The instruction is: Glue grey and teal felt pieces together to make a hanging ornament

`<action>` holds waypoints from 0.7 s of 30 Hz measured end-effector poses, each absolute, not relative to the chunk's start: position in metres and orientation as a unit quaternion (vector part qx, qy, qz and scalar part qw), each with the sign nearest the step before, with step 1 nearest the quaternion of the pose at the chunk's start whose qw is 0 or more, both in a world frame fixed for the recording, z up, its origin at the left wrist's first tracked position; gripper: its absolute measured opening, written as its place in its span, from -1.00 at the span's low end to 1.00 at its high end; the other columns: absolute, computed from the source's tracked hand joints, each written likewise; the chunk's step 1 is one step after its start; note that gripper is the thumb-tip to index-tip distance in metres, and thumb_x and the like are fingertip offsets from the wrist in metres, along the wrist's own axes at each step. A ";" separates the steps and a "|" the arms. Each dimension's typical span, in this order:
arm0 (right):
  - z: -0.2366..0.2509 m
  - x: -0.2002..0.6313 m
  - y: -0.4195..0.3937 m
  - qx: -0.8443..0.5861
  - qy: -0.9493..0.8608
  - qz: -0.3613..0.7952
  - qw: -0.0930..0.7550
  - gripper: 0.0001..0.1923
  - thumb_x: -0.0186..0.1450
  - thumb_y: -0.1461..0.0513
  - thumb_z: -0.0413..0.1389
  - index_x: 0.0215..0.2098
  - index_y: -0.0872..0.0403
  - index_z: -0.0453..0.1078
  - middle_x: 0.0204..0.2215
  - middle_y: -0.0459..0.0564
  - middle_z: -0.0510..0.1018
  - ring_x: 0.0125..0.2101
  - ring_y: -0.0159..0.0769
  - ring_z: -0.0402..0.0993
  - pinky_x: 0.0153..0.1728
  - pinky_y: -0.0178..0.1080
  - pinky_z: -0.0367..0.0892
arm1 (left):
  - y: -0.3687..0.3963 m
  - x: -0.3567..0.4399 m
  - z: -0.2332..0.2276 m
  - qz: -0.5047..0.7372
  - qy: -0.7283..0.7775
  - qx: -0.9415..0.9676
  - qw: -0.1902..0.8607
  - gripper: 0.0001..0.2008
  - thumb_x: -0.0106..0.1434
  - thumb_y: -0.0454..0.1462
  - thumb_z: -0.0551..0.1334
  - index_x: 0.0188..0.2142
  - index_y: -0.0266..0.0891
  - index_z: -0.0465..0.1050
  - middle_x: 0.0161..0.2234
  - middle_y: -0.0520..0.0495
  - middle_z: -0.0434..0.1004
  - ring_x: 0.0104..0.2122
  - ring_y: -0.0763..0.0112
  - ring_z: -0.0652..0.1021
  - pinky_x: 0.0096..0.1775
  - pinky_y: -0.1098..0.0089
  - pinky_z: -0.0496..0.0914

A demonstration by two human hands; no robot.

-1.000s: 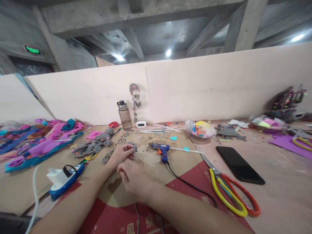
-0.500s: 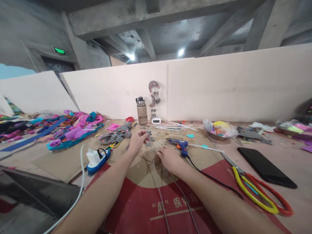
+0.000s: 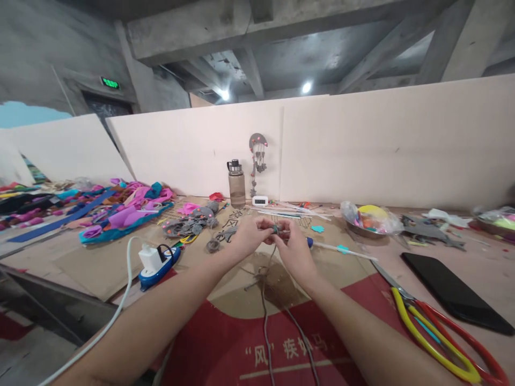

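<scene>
My left hand [image 3: 250, 237] and my right hand [image 3: 296, 252] meet above the cardboard [image 3: 225, 292], fingertips pinched together on a small greyish piece [image 3: 276, 229]. Its exact kind is too small to make out. A grey cord [image 3: 265, 316] hangs below the fingers and runs down the red part of the cardboard. Beneath my hands lies a loose tangle of the same cord [image 3: 260, 276]. Behind my right hand the glue gun [image 3: 309, 242] is mostly hidden, with just a bit of blue showing. Left of my left wrist sits a small grey coil [image 3: 213, 245].
Scissors [image 3: 426, 327] and a black phone [image 3: 454, 289] lie at right. A blue power strip [image 3: 160, 271] with a white plug is at left, near grey felt pieces [image 3: 189, 222]. A bottle [image 3: 236, 185] and small clock [image 3: 259, 201] stand behind; a bowl [image 3: 368, 228] is back right.
My right hand has risen from the cord on the cardboard to meet my left hand at the small piece. My left hand has moved right and slightly down. The glue gun is now mostly covered.
</scene>
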State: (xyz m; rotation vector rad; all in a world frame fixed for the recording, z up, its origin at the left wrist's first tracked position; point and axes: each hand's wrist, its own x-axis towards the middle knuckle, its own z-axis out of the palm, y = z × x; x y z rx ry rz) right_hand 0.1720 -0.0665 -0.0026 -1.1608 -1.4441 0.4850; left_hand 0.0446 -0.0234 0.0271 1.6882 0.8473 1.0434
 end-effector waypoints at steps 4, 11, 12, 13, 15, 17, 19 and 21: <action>-0.005 0.176 -0.063 -0.521 -0.603 0.211 0.567 -0.77 0.19 0.24 0.04 -0.16 0.08 0.26 -0.33 -0.02 0.46 -0.37 -0.28 0.44 -0.29 -0.18 0.36 | -0.031 0.043 0.023 0.424 0.343 0.669 0.505 -0.92 0.05 -0.36 0.31 -0.41 -0.33 0.45 -0.52 0.01 0.51 -0.56 0.53 0.52 -0.43 0.47 0.47; -0.012 0.176 -0.063 -0.524 -0.609 0.216 0.555 -0.82 0.20 0.23 0.05 -0.21 0.07 0.31 -0.37 -0.04 0.48 -0.37 -0.29 0.45 -0.28 -0.20 0.36 | -0.031 0.031 0.009 0.417 0.324 0.636 0.563 -0.80 0.07 -0.27 0.34 -0.32 -0.35 0.49 -0.39 -0.06 0.57 -0.49 0.51 0.56 -0.34 0.44 0.50; -0.012 0.175 -0.063 -0.524 -0.609 0.216 0.555 -0.81 0.19 0.23 0.06 -0.20 0.07 0.31 -0.36 -0.04 0.48 -0.36 -0.29 0.45 -0.27 -0.20 0.36 | -0.029 0.030 0.008 0.418 0.330 0.623 0.573 -0.79 0.05 -0.25 0.35 -0.33 -0.35 0.49 -0.41 -0.06 0.57 -0.51 0.51 0.55 -0.34 0.44 0.50; -0.012 0.175 -0.064 -0.523 -0.610 0.215 0.555 -0.79 0.19 0.23 0.07 -0.19 0.07 0.30 -0.35 -0.03 0.49 -0.36 -0.30 0.46 -0.27 -0.20 0.37 | -0.028 0.029 0.007 0.420 0.335 0.610 0.583 -0.78 0.03 -0.24 0.37 -0.35 -0.35 0.49 -0.42 -0.07 0.57 -0.51 0.50 0.56 -0.34 0.43 0.50; -0.011 0.174 -0.065 -0.523 -0.610 0.212 0.556 -0.77 0.18 0.22 0.08 -0.18 0.07 0.29 -0.35 -0.03 0.49 -0.36 -0.30 0.46 -0.27 -0.20 0.37 | -0.027 0.028 0.006 0.426 0.338 0.584 0.602 -0.77 0.01 -0.23 0.38 -0.37 -0.35 0.48 -0.45 -0.08 0.58 -0.50 0.47 0.57 -0.33 0.42 0.50; -0.009 0.174 -0.066 -0.527 -0.613 0.203 0.552 -0.78 0.18 0.23 0.07 -0.18 0.07 0.30 -0.35 -0.01 0.49 -0.36 -0.29 0.46 -0.28 -0.20 0.37 | -0.026 0.028 0.006 0.436 0.335 0.566 0.614 -0.77 0.00 -0.24 0.39 -0.39 -0.34 0.47 -0.48 -0.08 0.58 -0.49 0.44 0.58 -0.33 0.42 0.50; -0.008 0.173 -0.067 -0.534 -0.620 0.194 0.541 -0.79 0.17 0.24 0.06 -0.20 0.08 0.31 -0.36 -0.01 0.50 -0.36 -0.29 0.46 -0.28 -0.20 0.37 | -0.027 0.028 0.006 0.448 0.336 0.557 0.613 -0.77 0.01 -0.24 0.39 -0.39 -0.34 0.45 -0.50 -0.08 0.57 -0.48 0.42 0.58 -0.34 0.42 0.50; -0.008 0.174 -0.068 -0.539 -0.627 0.192 0.528 -0.80 0.17 0.26 0.04 -0.21 0.08 0.31 -0.37 -0.01 0.49 -0.37 -0.29 0.45 -0.28 -0.20 0.36 | -0.027 0.027 0.005 0.457 0.342 0.563 0.598 -0.77 0.01 -0.24 0.38 -0.39 -0.34 0.44 -0.51 -0.06 0.55 -0.50 0.42 0.58 -0.41 0.44 0.48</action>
